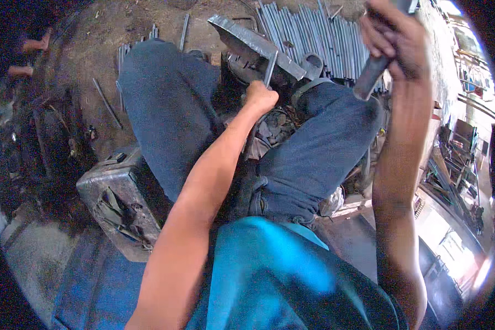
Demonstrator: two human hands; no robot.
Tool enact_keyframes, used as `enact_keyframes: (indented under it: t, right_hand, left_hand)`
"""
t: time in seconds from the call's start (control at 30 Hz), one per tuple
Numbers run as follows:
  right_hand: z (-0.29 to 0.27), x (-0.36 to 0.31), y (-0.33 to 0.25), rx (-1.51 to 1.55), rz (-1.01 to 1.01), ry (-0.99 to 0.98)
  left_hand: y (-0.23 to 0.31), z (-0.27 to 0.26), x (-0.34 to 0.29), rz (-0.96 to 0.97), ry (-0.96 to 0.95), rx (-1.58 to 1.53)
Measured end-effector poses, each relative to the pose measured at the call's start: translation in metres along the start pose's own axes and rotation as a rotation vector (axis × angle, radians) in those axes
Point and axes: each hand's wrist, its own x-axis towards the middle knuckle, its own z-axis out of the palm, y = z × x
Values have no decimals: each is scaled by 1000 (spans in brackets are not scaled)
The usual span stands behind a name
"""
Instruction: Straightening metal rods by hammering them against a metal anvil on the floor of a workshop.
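My left hand (260,98) is closed around a grey metal rod (270,69), between my knees. The rod's far end rests on or just above a long steel anvil block (256,45) with a shiny, worn edge; contact is hard to tell. Raised at the upper right, my right hand (401,47) grips a hammer by its thick dark handle (372,78). Motion blurs this hand, and the hammer's head is mostly cut off by the upper edge. A short ring of metal pipe (312,61) lies at the anvil's right end.
Beyond the anvil, many grey rods (313,38) lie side by side on the dirt floor; a loose rod (108,104) lies left. A battered metal box (121,203) stands beside my left leg. Scrap metal (459,165) clutters the right. Someone's bare feet (36,47) show far left.
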Motion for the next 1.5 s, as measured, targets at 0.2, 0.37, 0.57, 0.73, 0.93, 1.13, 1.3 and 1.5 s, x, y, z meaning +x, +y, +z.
enact_keyframes:
  t: [0.2,0.37,0.57,0.73,0.93,1.13,1.3,1.5]
  right_hand:
    - [4,3,46,281,-150,-261]
    - [37,-33,213,39,744,-126]
    - [34,2,135,-37,606,-206]
    - [-9,25,32,-150,121,-191]
    - [-20,23,-1,265,-137,-229]
    - [30,-42,214,-65,676,-8]
    - [-6,-15,186,203,882,-44]
    - [-33,13,74,58,448,-89]
  left_hand:
    - [-7,-5,-2,-25,39,19]
    - [-15,0,13,92,-111,-7]
    - [-12,0,8,-49,-48,-90]
    - [-17,2,15,1,-12,-115]
    - [7,-10,-1,-85,-91,-158]
    - [-3,-3,6,-68,-87,-177]
    - [-1,-10,21,-41,-226,-240]
    - [-52,19,39,173,230,-342]
